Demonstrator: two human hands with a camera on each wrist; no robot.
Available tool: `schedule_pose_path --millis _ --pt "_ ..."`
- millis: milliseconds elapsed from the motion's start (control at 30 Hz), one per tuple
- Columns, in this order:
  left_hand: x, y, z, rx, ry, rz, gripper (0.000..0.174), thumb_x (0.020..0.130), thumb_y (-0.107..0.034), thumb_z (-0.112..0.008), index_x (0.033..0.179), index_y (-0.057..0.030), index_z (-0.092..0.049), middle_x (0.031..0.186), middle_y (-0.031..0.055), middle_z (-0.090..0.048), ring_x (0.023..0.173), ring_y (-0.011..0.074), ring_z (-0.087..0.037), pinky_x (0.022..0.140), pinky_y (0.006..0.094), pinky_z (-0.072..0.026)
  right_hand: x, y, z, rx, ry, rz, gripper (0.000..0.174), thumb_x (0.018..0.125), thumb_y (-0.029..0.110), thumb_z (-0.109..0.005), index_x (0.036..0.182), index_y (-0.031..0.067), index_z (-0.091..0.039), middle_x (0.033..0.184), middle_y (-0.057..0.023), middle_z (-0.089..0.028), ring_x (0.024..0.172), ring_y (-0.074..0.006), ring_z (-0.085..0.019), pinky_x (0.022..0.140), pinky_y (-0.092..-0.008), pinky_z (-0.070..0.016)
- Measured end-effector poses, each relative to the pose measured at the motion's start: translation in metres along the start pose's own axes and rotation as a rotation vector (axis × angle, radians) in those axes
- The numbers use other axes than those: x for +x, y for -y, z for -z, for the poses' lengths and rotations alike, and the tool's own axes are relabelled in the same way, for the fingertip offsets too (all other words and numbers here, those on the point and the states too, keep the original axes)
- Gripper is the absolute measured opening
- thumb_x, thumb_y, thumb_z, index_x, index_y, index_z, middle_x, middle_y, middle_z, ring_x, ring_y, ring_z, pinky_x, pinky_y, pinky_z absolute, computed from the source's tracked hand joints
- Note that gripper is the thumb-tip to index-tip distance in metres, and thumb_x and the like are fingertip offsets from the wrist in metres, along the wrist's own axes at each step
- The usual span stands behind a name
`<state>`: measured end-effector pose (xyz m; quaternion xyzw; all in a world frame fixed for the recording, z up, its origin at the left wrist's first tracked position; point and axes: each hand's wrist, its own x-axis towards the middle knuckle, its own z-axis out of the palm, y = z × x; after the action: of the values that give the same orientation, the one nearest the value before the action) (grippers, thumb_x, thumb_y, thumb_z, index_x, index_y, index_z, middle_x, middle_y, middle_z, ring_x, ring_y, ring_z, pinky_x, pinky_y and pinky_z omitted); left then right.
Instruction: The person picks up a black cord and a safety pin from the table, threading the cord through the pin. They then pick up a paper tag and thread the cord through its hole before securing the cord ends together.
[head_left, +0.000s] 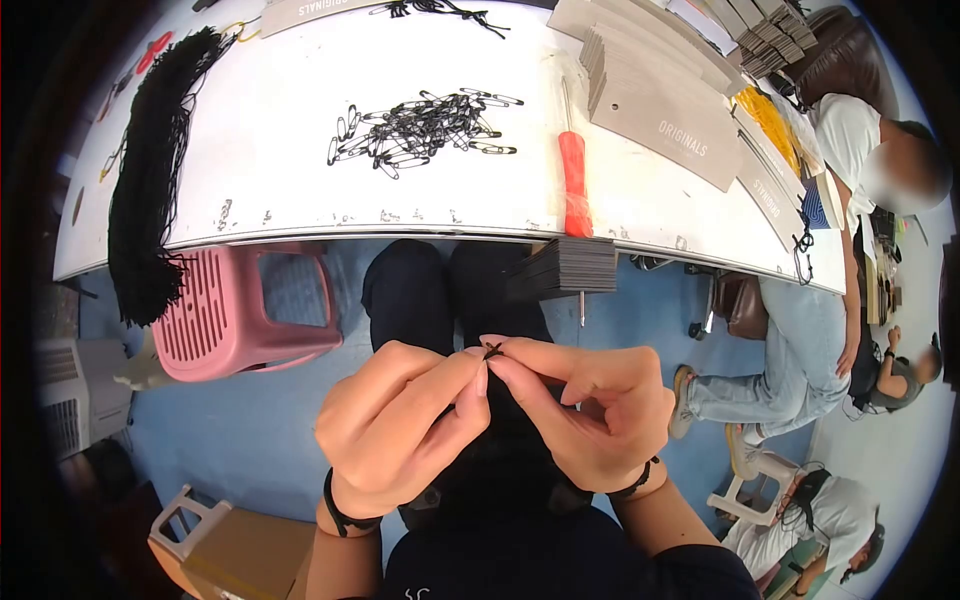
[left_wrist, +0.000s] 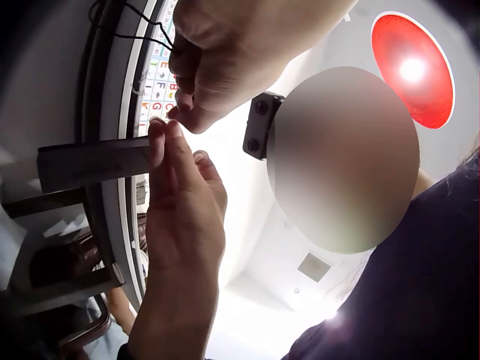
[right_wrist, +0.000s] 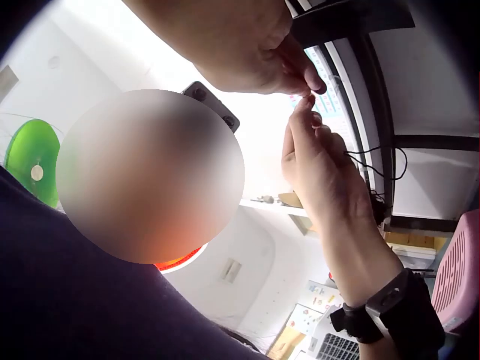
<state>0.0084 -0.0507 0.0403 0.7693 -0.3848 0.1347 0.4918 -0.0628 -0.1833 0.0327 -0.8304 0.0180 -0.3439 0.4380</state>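
Above the person's lap, the left hand (head_left: 405, 420) and right hand (head_left: 590, 405) meet at their fingertips. Between them a thin black cord (head_left: 493, 351) is pinched by thumb and forefinger from each side, its short crossed ends showing at the tips. A loop of the black cord (left_wrist: 141, 36) trails out from the left hand (left_wrist: 232, 52) in the left wrist view. In the right wrist view the same loop hangs beside the left hand (right_wrist: 326, 176), while the right hand (right_wrist: 240, 49) reaches in from above. Fingers hide most of the knot-like crossing.
On the white table (head_left: 290, 190) lie a pile of black safety pins (head_left: 430, 130), a bundle of black cords (head_left: 150, 170) and a red-handled awl (head_left: 573, 180). Dark cards (head_left: 565, 268) jut over its edge. Printed grey cards (head_left: 660, 125) stand right; a pink stool (head_left: 225, 310) is left.
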Motion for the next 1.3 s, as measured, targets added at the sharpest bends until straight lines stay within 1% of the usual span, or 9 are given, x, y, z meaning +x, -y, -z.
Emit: schedule_pose_path --millis 33,133,467,533,733,833,1167,1267,1300 --pt "0.000 0.000 0.000 0.001 -0.002 -0.008 0.021 0.061 0.005 -0.071 0.081 -0.0012 -0.066 0.065 0.0044 -0.055 0.048 0.0140 -0.050 0.041 0.0243 -0.0367 -0.001 -0.001 -0.003 0.029 -0.070 0.016 0.027 0.071 0.002 -0.076 0.077 0.0027 -0.050 0.077 -0.0076 -0.069 0.046 -0.0137 -0.059 0.042 -0.0195 -0.0429" --pt "-0.001 0.001 0.000 0.000 -0.008 -0.029 0.022 0.061 0.006 -0.071 0.082 -0.0008 -0.066 0.065 0.0045 -0.054 0.048 0.0143 -0.050 0.041 0.0245 -0.0368 -0.003 0.001 -0.001 -0.002 -0.011 -0.013 0.028 0.071 0.002 -0.076 0.077 0.0030 -0.049 0.079 -0.0089 -0.069 0.047 -0.0137 -0.060 0.042 -0.0198 -0.0433" --pt "-0.001 0.007 -0.001 0.073 -0.023 -0.085 0.024 0.061 0.006 -0.072 0.084 0.0013 -0.065 0.066 0.0053 -0.055 0.048 0.0154 -0.051 0.041 0.0242 -0.0378 0.000 -0.002 0.000 0.038 -0.057 0.024 0.027 0.072 0.002 -0.076 0.078 0.0018 -0.049 0.077 -0.0084 -0.069 0.048 -0.0116 -0.060 0.042 -0.0191 -0.0426" --pt "-0.001 0.010 -0.003 0.089 -0.048 -0.173 0.026 0.060 0.006 -0.073 0.085 0.0017 -0.065 0.066 0.0056 -0.055 0.049 0.0155 -0.051 0.042 0.0238 -0.0387 0.000 -0.001 0.002 -0.027 0.002 0.030 0.026 0.071 0.001 -0.076 0.078 0.0015 -0.050 0.078 -0.0086 -0.069 0.047 -0.0117 -0.059 0.042 -0.0194 -0.0425" --pt "-0.003 0.007 -0.001 0.133 -0.044 -0.198 0.027 0.060 0.006 -0.074 0.085 0.0030 -0.065 0.067 0.0059 -0.055 0.050 0.0157 -0.053 0.043 0.0236 -0.0408 -0.004 -0.003 -0.004 -0.016 -0.056 0.059 0.026 0.070 0.001 -0.076 0.080 0.0011 -0.052 0.081 -0.0093 -0.069 0.047 -0.0140 -0.059 0.042 -0.0206 -0.0436" --pt "-0.003 0.007 -0.001 0.140 -0.039 -0.202 0.027 0.060 0.006 -0.074 0.085 0.0035 -0.065 0.067 0.0061 -0.054 0.051 0.0161 -0.054 0.043 0.0236 -0.0413 -0.004 0.000 -0.004 -0.083 -0.006 0.074 0.027 0.069 0.000 -0.077 0.080 0.0008 -0.051 0.082 -0.0106 -0.069 0.050 -0.0154 -0.061 0.043 -0.0213 -0.0456" --pt "-0.003 0.006 -0.003 0.064 -0.035 -0.161 0.026 0.061 0.009 -0.073 0.084 0.0024 -0.064 0.065 0.0063 -0.054 0.050 0.0161 -0.053 0.042 0.0245 -0.0396 0.002 0.004 0.004 -0.080 0.072 0.126 0.024 0.070 -0.005 -0.073 0.081 -0.0020 -0.052 0.084 -0.0177 -0.067 0.061 -0.0217 -0.066 0.050 -0.0246 -0.0514" --pt "-0.003 0.005 -0.003 0.038 -0.043 -0.128 0.025 0.061 0.009 -0.072 0.084 0.0017 -0.064 0.064 0.0063 -0.054 0.049 0.0160 -0.052 0.042 0.0244 -0.0390 0.003 0.002 0.006 -0.095 0.102 0.181 0.023 0.069 -0.006 -0.073 0.080 -0.0024 -0.052 0.084 -0.0186 -0.067 0.064 -0.0235 -0.067 0.053 -0.0262 -0.0532" --pt "-0.004 0.004 -0.002 0.004 -0.032 -0.083 0.024 0.062 0.009 -0.072 0.083 0.0017 -0.064 0.064 0.0063 -0.055 0.048 0.0157 -0.051 0.041 0.0243 -0.0384 0.004 0.002 0.007 -0.077 0.118 0.189 0.022 0.069 -0.006 -0.072 0.079 -0.0022 -0.053 0.083 -0.0190 -0.067 0.064 -0.0242 -0.067 0.053 -0.0269 -0.0538"
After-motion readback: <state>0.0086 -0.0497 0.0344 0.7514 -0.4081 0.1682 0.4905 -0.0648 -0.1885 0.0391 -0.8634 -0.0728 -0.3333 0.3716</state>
